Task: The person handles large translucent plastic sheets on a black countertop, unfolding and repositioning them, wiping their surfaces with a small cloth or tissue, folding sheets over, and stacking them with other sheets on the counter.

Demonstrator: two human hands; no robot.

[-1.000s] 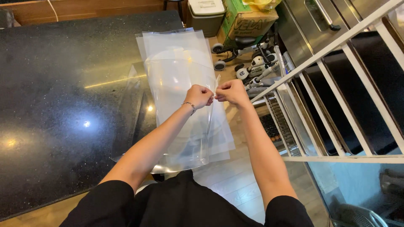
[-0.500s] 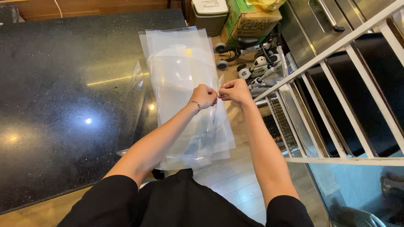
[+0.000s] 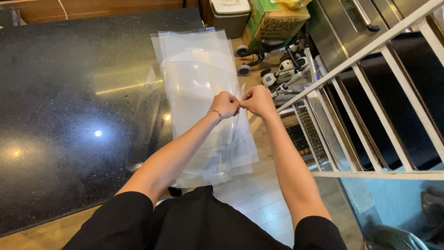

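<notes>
Nearest to the camera was the person's black top, and from it both bare forearms reached forward over the clear plastic sheets (image 3: 199, 78). These sheets were the landmark here: a loose stack of transparent bags or films, lying half on the right edge of the dark stone counter (image 3: 69, 115) and hanging past it toward the wooden floor.

Above the right side of the stack the two hands met, almost touching each other. The left hand (image 3: 225, 104), with a thin bracelet on the wrist, was clenched with its fingertips pinched on the edge of one sheet. The right hand (image 3: 258, 101) was closed in the same way, pinching the same edge from the other side. It seemed that the person was at the step of separating the layers at that edge. I judge that the next move calls for a small, careful pull in opposite directions, because the film is thin and slippery.

To the right of the sheets stood a white metal railing (image 3: 370, 60). Beyond the sheets, farther away, were small wheeled toys (image 3: 277, 69), a green and brown cardboard box (image 3: 273, 21) and a white bin (image 3: 230, 14).
</notes>
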